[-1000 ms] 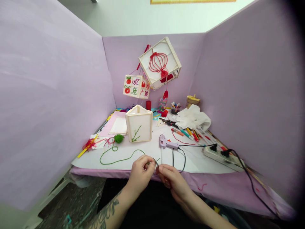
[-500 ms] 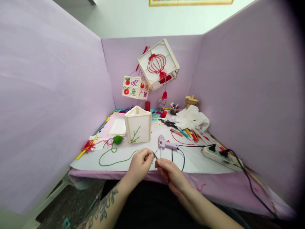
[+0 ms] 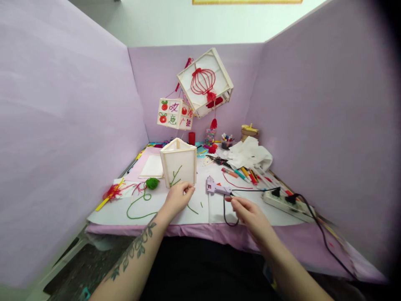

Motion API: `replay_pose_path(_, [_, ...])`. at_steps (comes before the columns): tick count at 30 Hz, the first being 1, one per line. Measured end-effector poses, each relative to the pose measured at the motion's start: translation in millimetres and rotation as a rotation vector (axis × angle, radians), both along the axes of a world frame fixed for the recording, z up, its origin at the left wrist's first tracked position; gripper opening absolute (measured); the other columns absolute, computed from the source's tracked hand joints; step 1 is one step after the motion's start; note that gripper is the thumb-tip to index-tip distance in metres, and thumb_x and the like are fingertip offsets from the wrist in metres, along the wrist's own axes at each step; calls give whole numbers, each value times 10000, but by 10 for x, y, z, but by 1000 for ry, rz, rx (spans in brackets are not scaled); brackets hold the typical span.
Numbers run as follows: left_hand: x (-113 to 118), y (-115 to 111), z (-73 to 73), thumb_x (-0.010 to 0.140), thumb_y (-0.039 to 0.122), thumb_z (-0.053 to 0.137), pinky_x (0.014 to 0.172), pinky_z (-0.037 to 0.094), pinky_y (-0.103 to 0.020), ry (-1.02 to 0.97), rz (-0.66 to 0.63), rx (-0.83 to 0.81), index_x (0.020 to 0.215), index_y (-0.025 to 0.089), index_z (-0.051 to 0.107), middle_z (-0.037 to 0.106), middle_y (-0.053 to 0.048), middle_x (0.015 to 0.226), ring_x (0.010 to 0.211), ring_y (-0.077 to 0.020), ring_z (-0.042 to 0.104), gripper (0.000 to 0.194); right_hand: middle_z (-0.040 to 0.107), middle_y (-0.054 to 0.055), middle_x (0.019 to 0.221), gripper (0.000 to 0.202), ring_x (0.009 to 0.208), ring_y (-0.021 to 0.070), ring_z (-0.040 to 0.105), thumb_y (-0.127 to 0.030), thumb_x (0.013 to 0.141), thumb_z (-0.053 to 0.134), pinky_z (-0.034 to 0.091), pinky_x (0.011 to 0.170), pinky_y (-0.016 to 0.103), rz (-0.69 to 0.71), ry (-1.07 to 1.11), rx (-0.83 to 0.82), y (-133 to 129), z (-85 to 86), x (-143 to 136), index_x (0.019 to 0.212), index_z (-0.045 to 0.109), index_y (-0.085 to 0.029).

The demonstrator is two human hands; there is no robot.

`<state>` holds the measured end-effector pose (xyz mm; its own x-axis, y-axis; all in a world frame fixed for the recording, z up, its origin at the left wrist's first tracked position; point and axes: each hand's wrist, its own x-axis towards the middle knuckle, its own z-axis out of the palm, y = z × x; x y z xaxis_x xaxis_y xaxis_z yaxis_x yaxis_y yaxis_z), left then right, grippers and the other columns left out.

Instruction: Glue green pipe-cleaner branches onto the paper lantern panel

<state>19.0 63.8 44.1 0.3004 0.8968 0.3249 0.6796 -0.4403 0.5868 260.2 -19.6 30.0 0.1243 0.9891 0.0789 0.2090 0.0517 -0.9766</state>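
My left hand (image 3: 179,197) is closed in a pinch in front of the white three-sided paper lantern (image 3: 181,165), partly covering its lower edge. What it pinches, if anything, is too small to make out. Green yarn lines form a branch shape (image 3: 175,175) on the lantern's front panel. To the right, my right hand (image 3: 250,213) hovers by the lilac hot glue gun (image 3: 216,187) and its black cord, fingers drawn together; their contents are unclear. A green yarn strand (image 3: 138,217) runs from the green yarn ball (image 3: 152,183) and passes behind my left forearm.
Two decorated lanterns (image 3: 205,83) hang ahead. A power strip (image 3: 290,205) lies at right, its cable crossing the table edge. Markers (image 3: 241,174), crumpled white paper (image 3: 249,154) and black-handled pliers (image 3: 219,160) lie at back right. Red yarn (image 3: 113,190) is at left. Purple partitions enclose three sides.
My hands have moved apart: the left forward and left to the lantern, the right rightward to the glue gun's cord. The dark-tipped tool between them no longer shows clearly.
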Motion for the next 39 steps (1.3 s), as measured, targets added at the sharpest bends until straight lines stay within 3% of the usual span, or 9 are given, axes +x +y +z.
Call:
replay_pose_path(2, [9,39,9,873,187,471,802,437,-310,53,-4,20,893,165,695,657,-68,881,868,-201,589,226,637,77,823,420,744,216,584,-520,793,567,429,661,313,-63,-352,84,-14,-41,292,938,726,-159])
replay_pose_path(5, [56,-5,-11,844,85,450,917,392,-383,144,-14,46,1018,160,687,627,-112,1026,1020,-249,544,303,643,108,961,422,809,255,615,-485,852,501,435,697,345,-167,-790,13,-42,-154,634,1024,719,-166])
replay_pose_path(11, [211,-86,-92,778,121,595,835,417,-342,301,-224,-12,839,205,701,628,-63,935,939,-235,555,148,638,116,1007,344,880,275,631,-402,908,464,434,670,331,-174,-1106,-100,34,-265,797,1041,710,-201])
replay_pose_path(15, [247,-34,-90,782,156,601,800,410,-328,319,-270,-52,728,191,654,605,-63,877,880,-222,545,84,652,107,924,247,874,281,618,-353,866,559,448,706,345,-160,-1124,-30,136,-282,770,965,731,-206])
replay_pose_path(19, [213,-98,-23,846,164,494,795,413,-312,245,-231,-67,781,181,589,582,-60,881,876,-201,537,117,652,124,919,214,894,297,585,-312,840,611,461,800,408,-315,-988,303,62,-265,576,945,726,-164])
replay_pose_path(22, [201,-266,71,898,253,440,682,419,-265,-80,-224,-213,852,183,534,562,-26,819,757,-159,524,126,630,97,923,169,868,236,598,-289,884,581,494,775,356,-179,-668,603,-69,-101,215,942,701,-185])
replay_pose_path(26, [233,-547,229,855,376,559,600,368,-233,-580,-243,-473,818,178,512,515,14,739,639,-114,446,207,607,67,942,186,892,192,600,-162,879,587,506,773,310,21,-439,788,-140,239,-275,1041,659,-216])
replay_pose_path(30, [266,-729,348,821,395,637,618,369,-228,-752,-282,-535,858,178,507,507,22,752,678,-110,455,256,594,67,933,207,884,191,584,-114,864,586,498,775,327,89,-413,839,-104,424,-468,1037,652,-207])
replay_pose_path(39, [259,-772,342,783,421,672,652,392,-238,-771,-301,-560,894,180,534,542,2,784,719,-126,496,299,596,60,891,110,852,188,583,-139,886,542,487,759,334,148,-386,738,-85,467,-450,854,624,-204])
